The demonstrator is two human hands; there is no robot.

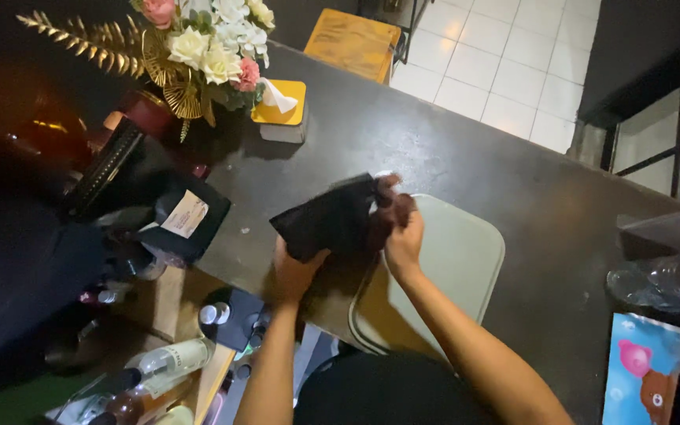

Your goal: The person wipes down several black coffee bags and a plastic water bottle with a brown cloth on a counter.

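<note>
My left hand (297,274) grips the lower edge of a black flat pouch-like bag (328,219), held tilted above the dark counter (450,149). At the bag's right end, my right hand (400,227) is closed on something small and dark; what it is cannot be made out. Both hands hover over the near-left part of a pale green tray (466,252) lying on the counter.
A flower arrangement (198,47) and a yellow tissue box (281,106) stand at the counter's far left. A black labelled bag (186,216) lies left of my hands. Bottles (159,366) sit below the counter. A colourful box (647,374) and clear plastic (655,283) are at right.
</note>
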